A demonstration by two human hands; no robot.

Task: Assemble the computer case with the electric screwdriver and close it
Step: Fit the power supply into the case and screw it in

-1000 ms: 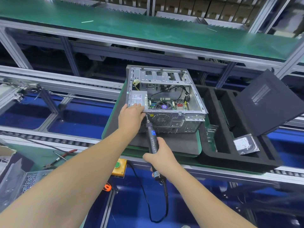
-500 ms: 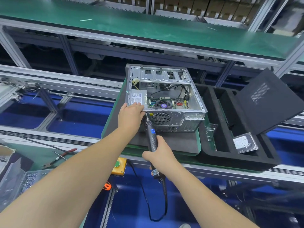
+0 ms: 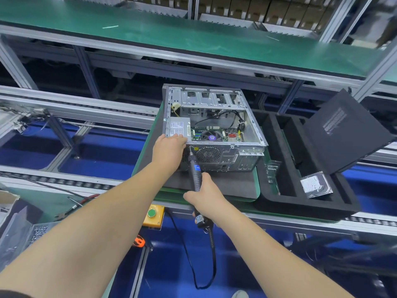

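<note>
Driving the screw at the rear panel's upper left corner, we grip the electric screwdriver [image 3: 195,173] in our right hand [image 3: 204,193], its bit at about 11 o'clock from that hand. Our left hand [image 3: 169,147] presses with relaxed fingers on the top edge of the computer case [image 3: 214,123], which lies open on the tabletop [image 3: 256,179]. We should keep the bit straight in line with the screw and the case steady, so it does not slip.

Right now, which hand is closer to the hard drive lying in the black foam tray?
Right. The right hand grips the electric screwdriver nearer the hard drive; the left hand rests on the computer case, farther left.
</note>
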